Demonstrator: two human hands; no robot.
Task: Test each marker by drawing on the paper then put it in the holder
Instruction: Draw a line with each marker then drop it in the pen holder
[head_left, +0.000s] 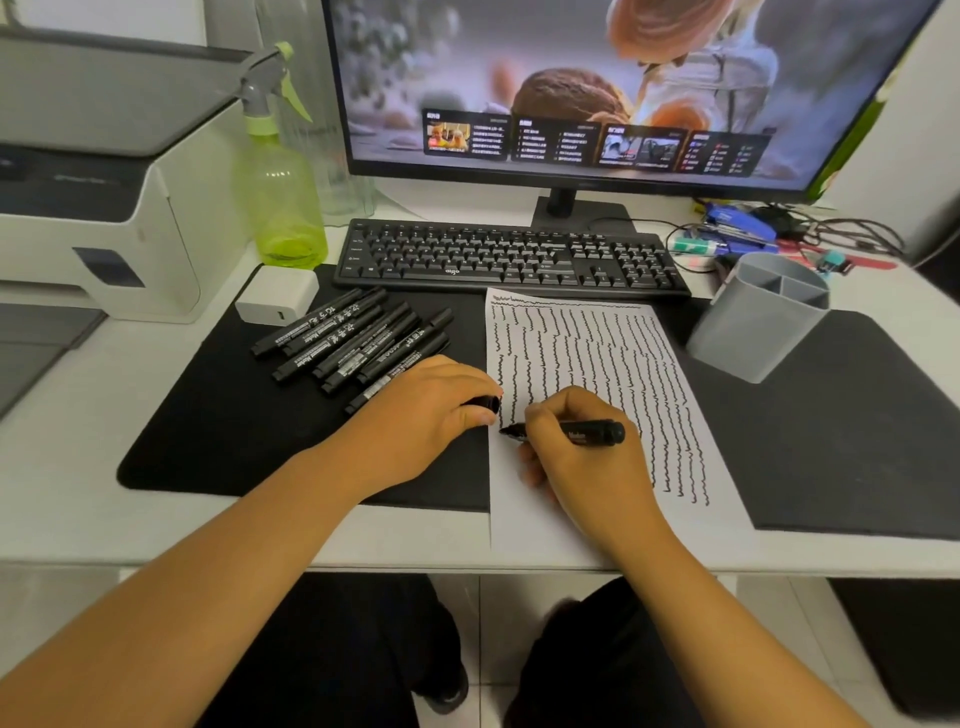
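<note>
My right hand (576, 457) grips an uncapped black marker (592, 432) with its tip on the left edge of the paper (597, 364), a white sheet covered in wavy black lines. My left hand (436, 405) rests on the black mat beside the paper and pinches a black marker cap (485, 402). Several capped black markers (358, 338) lie in a pile on the mat, left of the paper. The grey holder (758, 317), with divided compartments, stands to the right of the paper and looks empty from here.
A black keyboard (511, 257) and monitor (597, 88) stand behind the paper. A green spray bottle (278, 192), a white charger (278, 296) and a printer (98, 197) are at the left. Cables and stationery (769, 234) clutter the back right.
</note>
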